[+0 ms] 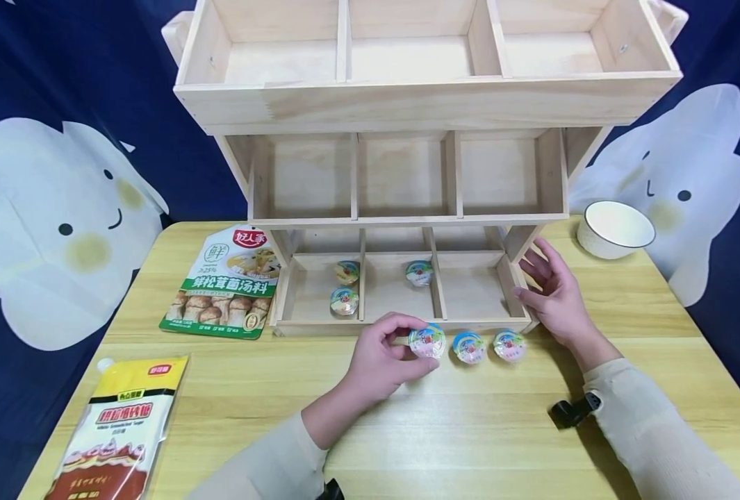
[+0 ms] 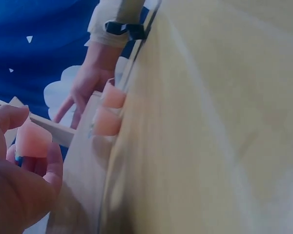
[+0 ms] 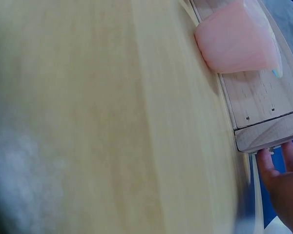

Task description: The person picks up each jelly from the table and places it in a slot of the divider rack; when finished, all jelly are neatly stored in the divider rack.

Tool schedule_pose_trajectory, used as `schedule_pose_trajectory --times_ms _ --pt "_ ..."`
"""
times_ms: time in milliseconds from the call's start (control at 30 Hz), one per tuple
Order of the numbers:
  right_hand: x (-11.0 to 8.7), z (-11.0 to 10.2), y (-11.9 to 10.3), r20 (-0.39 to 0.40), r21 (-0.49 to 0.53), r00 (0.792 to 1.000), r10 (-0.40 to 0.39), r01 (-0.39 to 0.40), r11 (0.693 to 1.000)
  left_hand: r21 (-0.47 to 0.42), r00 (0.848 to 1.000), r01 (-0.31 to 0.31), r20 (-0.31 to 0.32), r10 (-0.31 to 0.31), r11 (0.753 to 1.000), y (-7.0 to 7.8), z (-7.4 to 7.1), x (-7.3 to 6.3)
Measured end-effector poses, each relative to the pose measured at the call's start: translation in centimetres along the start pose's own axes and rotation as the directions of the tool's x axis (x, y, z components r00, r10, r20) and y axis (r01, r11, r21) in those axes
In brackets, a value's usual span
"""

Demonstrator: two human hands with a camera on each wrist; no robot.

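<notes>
My left hand [image 1: 379, 357] pinches a small jelly cup [image 1: 428, 341] between thumb and fingers, at the front edge of the wooden shelf [image 1: 407, 107]. In the left wrist view, this jelly cup [image 2: 34, 140] shows a pink body. Two more jelly cups, one with a blue-edged lid [image 1: 468, 347] and one at its right [image 1: 509, 345], stand on the table before the bottom tier. My right hand [image 1: 554, 295] rests against that tier's right side, fingers loosely extended. In the bottom tier, two jelly cups [image 1: 344, 301] sit in the left compartment and one jelly cup [image 1: 419, 273] in the middle.
Left of the shelf lies a green-and-white soup seasoning pouch [image 1: 222, 285]. A yellow-topped sugar pouch [image 1: 119, 430] is at the table's left front. A white bowl [image 1: 615, 230] stands at the back right. The shelf's upper tiers overhang the bottom one.
</notes>
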State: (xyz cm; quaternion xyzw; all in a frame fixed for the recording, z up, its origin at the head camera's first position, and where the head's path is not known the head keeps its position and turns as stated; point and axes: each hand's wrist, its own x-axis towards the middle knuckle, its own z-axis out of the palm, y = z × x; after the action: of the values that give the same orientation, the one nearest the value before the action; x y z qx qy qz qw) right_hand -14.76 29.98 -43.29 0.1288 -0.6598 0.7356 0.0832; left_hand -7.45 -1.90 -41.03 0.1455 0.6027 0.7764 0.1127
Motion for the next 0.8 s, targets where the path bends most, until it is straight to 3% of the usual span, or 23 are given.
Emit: schedule_pose_trajectory --times_ms 367,633,800 --pt "0.0 0.0 -0.1 0.000 -0.019 1.000 0.008 -0.008 1.000 0.027 0.997 -0.034 -0.069 0.036 0.999 1.4 -1.1 2.8" --pt "0.1 0.0 -0.1 -0.004 -0.038 1.000 0.018 -0.018 0.999 0.137 0.989 0.039 -0.146 -0.018 0.990 1.1 -1.6 5.1" --pt "0.0 -0.1 0.0 0.001 -0.027 1.000 0.013 -0.013 1.000 0.216 0.986 0.082 -0.157 -0.048 0.973 1.0 -1.4 6.4"
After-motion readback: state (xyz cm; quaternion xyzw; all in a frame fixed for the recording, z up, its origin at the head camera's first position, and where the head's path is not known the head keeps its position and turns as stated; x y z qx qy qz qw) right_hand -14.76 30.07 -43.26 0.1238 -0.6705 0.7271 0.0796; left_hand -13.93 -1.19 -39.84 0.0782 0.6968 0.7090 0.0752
